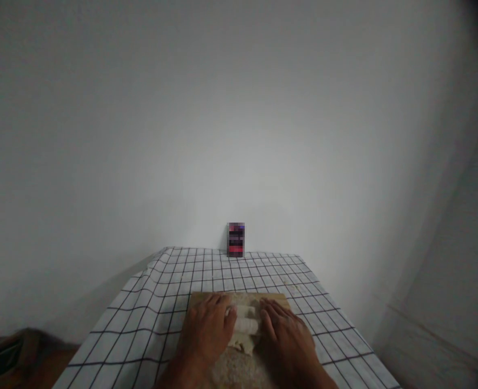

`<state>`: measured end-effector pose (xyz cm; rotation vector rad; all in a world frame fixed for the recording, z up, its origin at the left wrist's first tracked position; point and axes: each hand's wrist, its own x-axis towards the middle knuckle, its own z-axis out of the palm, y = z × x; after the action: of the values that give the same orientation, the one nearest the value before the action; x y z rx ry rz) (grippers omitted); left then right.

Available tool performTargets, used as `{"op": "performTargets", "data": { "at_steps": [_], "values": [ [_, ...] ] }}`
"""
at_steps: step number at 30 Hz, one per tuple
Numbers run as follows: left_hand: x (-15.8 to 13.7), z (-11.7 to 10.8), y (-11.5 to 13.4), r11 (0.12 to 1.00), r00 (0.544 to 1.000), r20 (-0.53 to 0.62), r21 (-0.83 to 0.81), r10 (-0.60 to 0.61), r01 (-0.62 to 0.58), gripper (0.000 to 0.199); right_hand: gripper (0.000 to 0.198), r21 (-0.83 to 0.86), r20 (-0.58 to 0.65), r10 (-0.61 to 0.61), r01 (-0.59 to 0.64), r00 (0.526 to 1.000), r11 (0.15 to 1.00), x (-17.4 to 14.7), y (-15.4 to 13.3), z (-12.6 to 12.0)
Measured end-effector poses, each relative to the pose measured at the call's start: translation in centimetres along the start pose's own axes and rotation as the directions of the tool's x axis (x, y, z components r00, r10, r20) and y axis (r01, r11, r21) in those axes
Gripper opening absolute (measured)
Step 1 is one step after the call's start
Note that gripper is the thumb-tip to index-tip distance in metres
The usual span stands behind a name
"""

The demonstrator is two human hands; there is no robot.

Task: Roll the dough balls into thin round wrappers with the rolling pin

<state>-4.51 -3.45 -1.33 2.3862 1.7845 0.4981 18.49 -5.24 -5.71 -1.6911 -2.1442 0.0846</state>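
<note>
On a wooden board point(280, 297) dusted with flour lies pale dough point(242, 342) with a ragged near edge. Across it runs a whitish cylinder point(247, 326); whether it is a floury rolling pin or rolled-up dough I cannot tell. My left hand point(208, 324) rests palm down over the cylinder's left side, fingers stretched forward and thumb pointing inward. Over the right side lies my right hand point(286, 326), also flat with fingers extended. Both palms hide the cylinder's ends.
A white tablecloth with dark grid lines point(141, 319) covers the table under the board. At the far edge, a small dark and red blurred object point(236, 240) stands against the white wall point(239, 135). A dark box-like item point(10, 356) sits low at the left.
</note>
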Motion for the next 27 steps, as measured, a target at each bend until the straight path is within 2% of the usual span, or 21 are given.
{"op": "performTargets", "data": {
  "at_steps": [3,5,10,16,19,27],
  "values": [
    [-0.8,0.2,-0.1,0.999,1.000,0.004,-0.046,0.015,-0.015,0.042,0.054,0.008,-0.031,0.033,-0.032,0.999,0.999,-1.0,-0.3,0.1],
    [-0.4,0.3,-0.3,0.999,1.000,-0.004,-0.038,0.021,-0.021,0.038,0.054,0.003,-0.022,0.031,-0.031,0.999,1.000,-0.5,-0.4,0.0],
    [3.2,0.3,-0.3,0.998,0.999,-0.038,0.058,0.003,-0.001,0.038,0.045,-0.142,0.044,-0.040,0.046,0.998,0.989,3.4,0.6,-0.1],
    [6.9,-0.4,-0.2,0.994,0.993,0.063,0.051,-0.102,0.099,0.051,0.039,-0.196,0.091,-0.066,0.083,0.994,0.977,7.2,2.3,0.7],
    [7.5,-0.6,-0.4,0.992,0.985,0.114,0.023,-0.128,0.126,0.052,0.038,-0.215,0.105,-0.065,0.086,0.992,0.973,7.3,2.4,0.8],
    [7.1,-0.5,-0.9,0.992,0.983,0.136,-0.004,-0.123,0.125,0.051,0.042,-0.235,0.095,0.024,-0.001,0.995,0.972,4.9,0.7,-0.3]
  ]
}}
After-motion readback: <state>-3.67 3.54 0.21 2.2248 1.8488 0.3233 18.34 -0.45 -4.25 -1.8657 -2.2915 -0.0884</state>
